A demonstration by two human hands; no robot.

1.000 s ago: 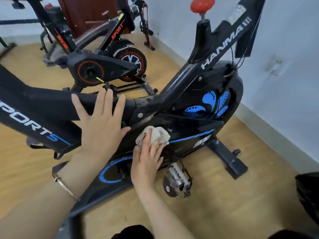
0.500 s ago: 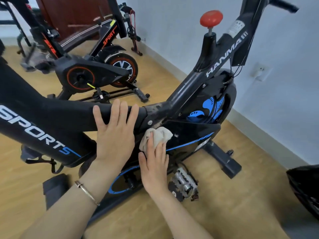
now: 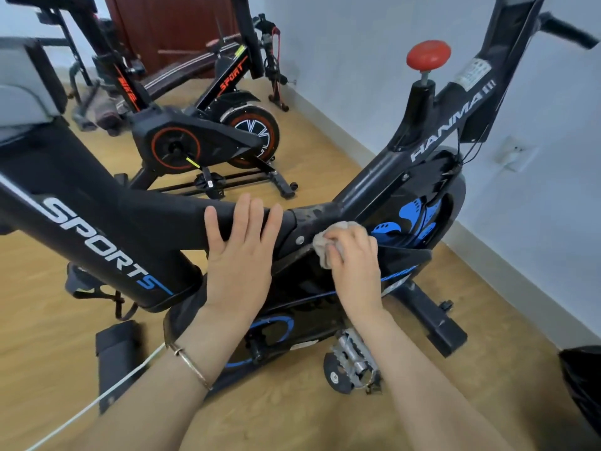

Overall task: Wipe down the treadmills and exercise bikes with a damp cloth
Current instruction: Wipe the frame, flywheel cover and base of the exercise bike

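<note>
Presently, the blue-trimmed exercise bike stands in the foreground on a wooden floor, and all positions below are given against it. The left hand lies flat on the bike's main beam, just short of the frame junction, fingers straight and slightly spread, gripping nothing. A thin bracelet sits on that wrist. The right hand is at the junction itself, fingers curled over a pale, bunched cloth and pressing it against the dusty black frame, beside the bike's blue-patterned flywheel cover. Below the hands, the bike's metal pedal hangs near the floor. A red knob tops the bike's front post. Behind the bike stands an orange-trimmed exercise bike, well apart. A white cord runs past the bike's rear foot.
</note>
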